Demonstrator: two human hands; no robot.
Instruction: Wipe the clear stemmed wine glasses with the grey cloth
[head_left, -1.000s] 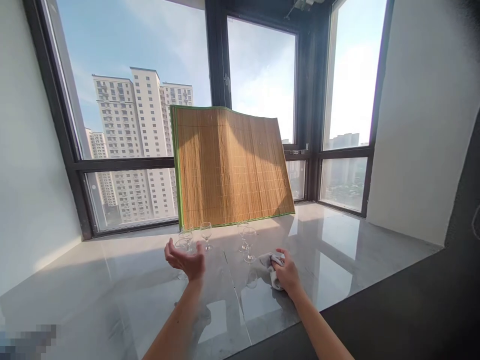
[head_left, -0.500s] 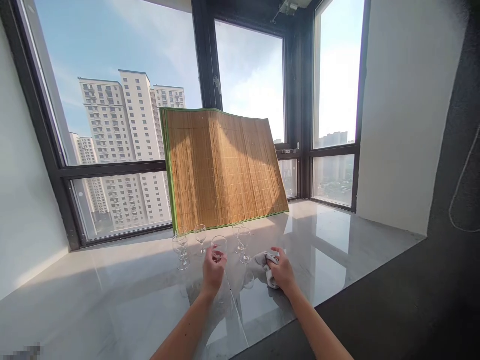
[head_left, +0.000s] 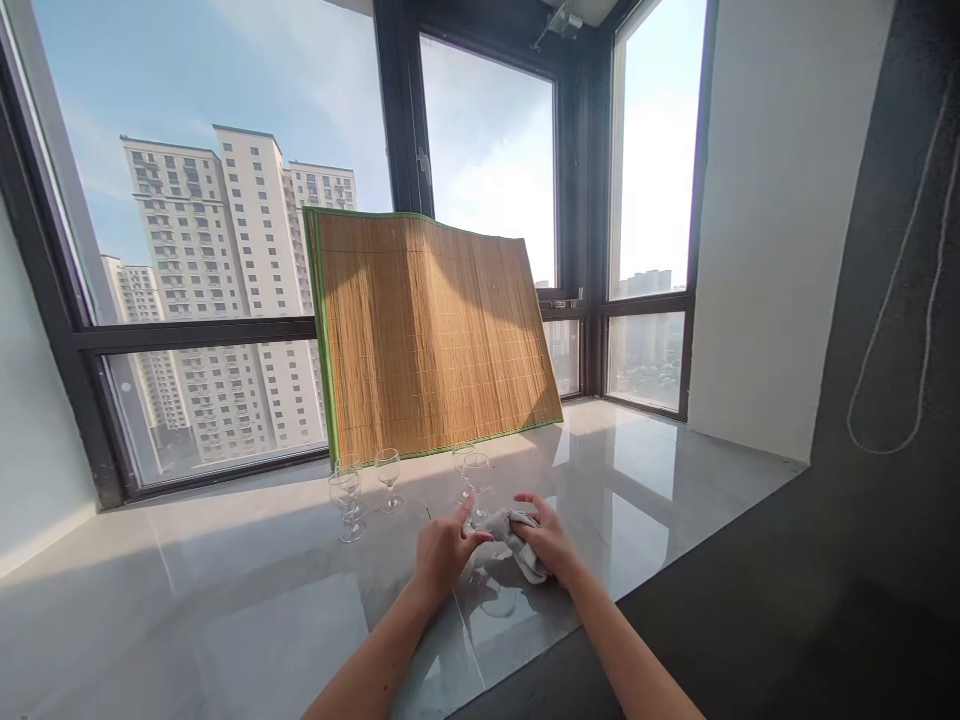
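Single head-worn view, wide in angle, looking forward and down from behind the person's forearms (head_left: 382,645), close at the bottom edge, across a window ledge (head_left: 277,610), glasses (head_left: 388,460) at middle distance, facing corner windows (head_left: 491,150) beyond a leaning mat (head_left: 442,345), towers (head_left: 251,220) far outside

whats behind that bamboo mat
Behind the bamboo mat, the dark window frame shows above its top edge, and pale tower blocks outdoors show past its left edge. Whatever the mat itself covers cannot be seen.
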